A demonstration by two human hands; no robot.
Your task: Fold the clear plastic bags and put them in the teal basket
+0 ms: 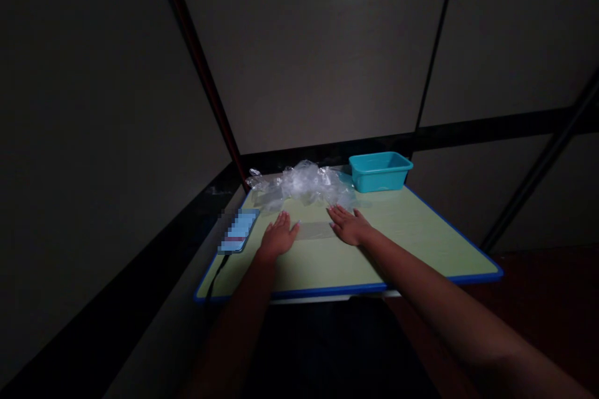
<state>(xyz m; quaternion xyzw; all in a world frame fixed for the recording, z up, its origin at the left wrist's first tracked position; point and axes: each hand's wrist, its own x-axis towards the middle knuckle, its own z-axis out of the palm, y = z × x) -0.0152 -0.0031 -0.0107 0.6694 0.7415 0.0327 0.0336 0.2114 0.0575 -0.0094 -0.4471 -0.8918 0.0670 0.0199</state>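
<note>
2 flat hands [279, 238] flank 1 clear sheet [314, 231]

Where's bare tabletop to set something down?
Biggest: tabletop's right side, bordered by right arm, teal bin and blue edge. Smaller: near strip between right and left arm, in front of the flat clear film. Crowded: middle, left hand and right hand beside that film; far side, plastic heap beside bin; left edge, phone and cord.
</note>
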